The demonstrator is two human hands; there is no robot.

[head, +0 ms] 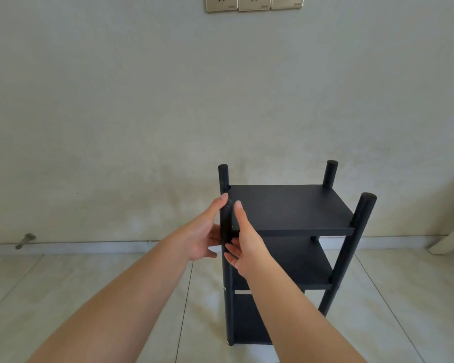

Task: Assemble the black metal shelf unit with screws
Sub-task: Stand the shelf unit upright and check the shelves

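A black metal shelf (290, 208) with 3 boards and 4 round posts stands upright on a pale tiled floor (89, 284), just in front of a plain wall (142, 100). Both bare arms reach forward to the shelf's near-left post (226, 226). The left hand (202, 231) cups that post from the outer side, fingers curled loosely around it with the fingertips showing past its edge. The right hand (244, 239) flanks the same post from the shelf side, fingers straight and slightly apart, lower fingertips touching the post. Whether the left hand grips firmly cannot be told. High on the wall above the shelf sits a row of 3 sockets (253, 2). Far left of the shelf, a small metal fitting (25, 241) juts out at the wall's base.
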